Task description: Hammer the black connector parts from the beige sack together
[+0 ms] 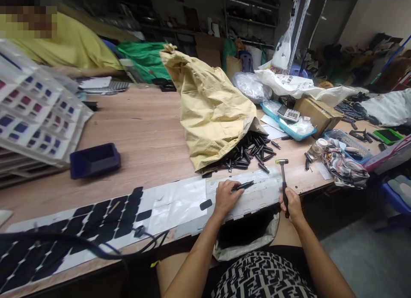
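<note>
My right hand is closed round the black grip of a small hammer, whose yellowish head points up and away from me. My left hand rests on a pale board at the table's front edge. Its fingers are closed on a slim black pointed piece, which lies along the board with its tip to the right; its exact kind is unclear. Just beyond, a heap of similar black pieces spills from the mouth of a yellow cloth sack.
Black rectangular pads lie in rows on a white sheet to the left, with a dark cable across them. A navy tray stands behind. An open bag hangs below the edge. Right are blue baskets and a carton. Another person's yellow sleeve shows far left.
</note>
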Action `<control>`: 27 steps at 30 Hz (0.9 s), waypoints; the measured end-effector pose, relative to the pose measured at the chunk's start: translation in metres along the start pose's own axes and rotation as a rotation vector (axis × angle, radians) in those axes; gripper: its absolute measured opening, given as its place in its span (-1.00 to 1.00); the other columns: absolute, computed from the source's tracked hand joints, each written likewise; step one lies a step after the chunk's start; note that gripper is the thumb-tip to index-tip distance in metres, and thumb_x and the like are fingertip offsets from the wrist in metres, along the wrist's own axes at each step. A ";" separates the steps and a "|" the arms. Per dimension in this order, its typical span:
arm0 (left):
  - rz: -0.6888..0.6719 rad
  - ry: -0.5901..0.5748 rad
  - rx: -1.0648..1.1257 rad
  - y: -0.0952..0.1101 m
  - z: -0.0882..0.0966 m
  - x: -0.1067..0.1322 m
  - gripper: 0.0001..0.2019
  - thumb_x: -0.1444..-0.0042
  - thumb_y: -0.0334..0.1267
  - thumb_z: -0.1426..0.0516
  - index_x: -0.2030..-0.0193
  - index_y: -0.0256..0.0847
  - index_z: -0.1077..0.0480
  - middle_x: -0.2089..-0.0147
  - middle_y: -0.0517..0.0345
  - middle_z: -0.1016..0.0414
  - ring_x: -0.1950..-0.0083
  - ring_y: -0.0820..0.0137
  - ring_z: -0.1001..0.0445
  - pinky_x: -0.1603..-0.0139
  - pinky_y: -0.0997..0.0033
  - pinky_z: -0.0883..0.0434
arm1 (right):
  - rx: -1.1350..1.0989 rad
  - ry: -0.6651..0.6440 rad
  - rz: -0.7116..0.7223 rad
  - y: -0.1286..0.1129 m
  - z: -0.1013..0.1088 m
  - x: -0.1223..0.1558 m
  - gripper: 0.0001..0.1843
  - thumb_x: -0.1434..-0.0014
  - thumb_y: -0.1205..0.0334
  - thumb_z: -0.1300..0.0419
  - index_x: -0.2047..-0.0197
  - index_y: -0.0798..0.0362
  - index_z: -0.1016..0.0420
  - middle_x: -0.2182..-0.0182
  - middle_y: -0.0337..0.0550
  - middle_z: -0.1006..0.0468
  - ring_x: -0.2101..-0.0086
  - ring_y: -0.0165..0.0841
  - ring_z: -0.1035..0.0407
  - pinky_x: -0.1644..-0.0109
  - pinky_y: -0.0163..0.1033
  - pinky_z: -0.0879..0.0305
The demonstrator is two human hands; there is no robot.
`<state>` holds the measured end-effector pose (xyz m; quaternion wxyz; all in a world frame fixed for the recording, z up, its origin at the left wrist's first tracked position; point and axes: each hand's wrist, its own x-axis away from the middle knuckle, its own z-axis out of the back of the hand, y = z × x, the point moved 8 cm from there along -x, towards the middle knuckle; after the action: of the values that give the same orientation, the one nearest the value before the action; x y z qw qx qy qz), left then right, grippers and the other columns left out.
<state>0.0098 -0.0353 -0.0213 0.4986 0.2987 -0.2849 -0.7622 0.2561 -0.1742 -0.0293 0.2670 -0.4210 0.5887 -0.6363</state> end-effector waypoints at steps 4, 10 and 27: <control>0.004 -0.020 -0.003 -0.001 -0.002 -0.002 -0.86 -0.09 -0.23 -0.24 0.18 -0.08 -0.56 0.16 0.15 -0.55 0.02 0.21 -0.39 -0.07 0.18 -0.28 | 0.261 -0.023 0.127 -0.013 -0.007 0.023 -0.58 -0.24 -0.16 -0.14 0.17 0.04 -0.51 0.59 -0.33 -0.37 0.72 -0.53 -0.11 0.70 -0.39 -0.02; 0.037 -0.052 -0.009 -0.002 -0.004 -0.004 -0.86 -0.08 -0.23 -0.26 0.19 -0.05 -0.56 0.15 0.16 -0.54 0.01 0.21 -0.37 -0.06 0.18 -0.25 | 0.612 -0.121 0.283 -0.029 -0.032 0.055 -0.64 -0.33 0.01 -0.10 0.01 0.02 -0.59 0.51 -0.19 -0.52 0.47 -0.32 -0.41 0.34 -0.28 -0.38; 0.070 -0.047 -0.005 -0.001 -0.003 -0.007 -0.85 -0.02 -0.25 -0.28 0.22 -0.04 -0.56 0.16 0.17 -0.55 0.02 0.19 -0.38 -0.03 0.16 -0.26 | 0.664 -0.130 0.373 -0.041 -0.058 0.060 -0.72 -0.26 0.15 -0.18 0.00 -0.12 -0.62 0.11 -0.11 -0.67 0.11 -0.10 -0.54 -0.07 -0.04 -0.43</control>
<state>0.0136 -0.0290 -0.0229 0.5188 0.2693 -0.3047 -0.7520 0.1831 -0.1878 0.0266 0.5370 -0.2367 0.3989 -0.7046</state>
